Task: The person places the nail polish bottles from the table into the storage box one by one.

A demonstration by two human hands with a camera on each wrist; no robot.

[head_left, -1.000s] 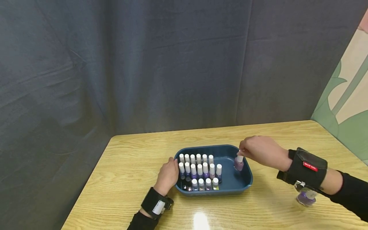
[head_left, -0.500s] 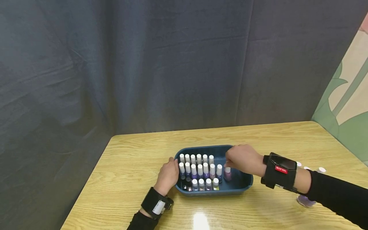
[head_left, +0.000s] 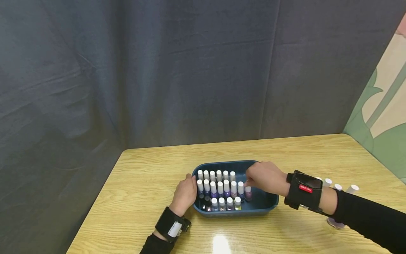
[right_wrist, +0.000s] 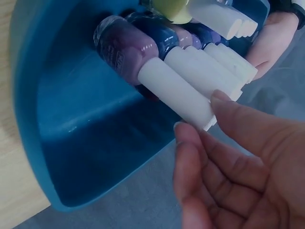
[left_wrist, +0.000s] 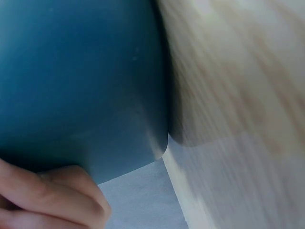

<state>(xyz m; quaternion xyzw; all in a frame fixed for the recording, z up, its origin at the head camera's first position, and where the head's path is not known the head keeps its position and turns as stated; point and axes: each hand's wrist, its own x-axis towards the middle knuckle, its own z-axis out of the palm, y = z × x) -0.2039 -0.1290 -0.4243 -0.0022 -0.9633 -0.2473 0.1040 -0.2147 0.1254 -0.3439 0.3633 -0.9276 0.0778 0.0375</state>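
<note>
A dark blue tray [head_left: 261, 212] holds several white-capped nail polish bottles [head_left: 220, 190] standing in rows. My left hand [head_left: 184, 195] grips its left end; in the left wrist view, curled fingers [left_wrist: 62, 195] lie against the blue wall. Over the tray's right half, my right hand [head_left: 266, 177] pinches the white cap of a mauve nail polish bottle [head_left: 248, 195] at the right end of the middle row. The right wrist view shows thumb and index finger at the tip of that cap, with the mauve bottle [right_wrist: 126, 50] beside a dark blue one.
More white-capped bottles [head_left: 352, 189] stand on the wooden table [head_left: 152, 169] at the right, partly hidden behind my right forearm. A grey curtain [head_left: 196, 77] hangs behind the table. Bare tray floor [head_left: 263, 201] lies to the right of the rows.
My right hand has carried the mauve nail polish bottle leftward and down from the tray's right end to the end of the middle row. The left hand has stayed at the tray.
</note>
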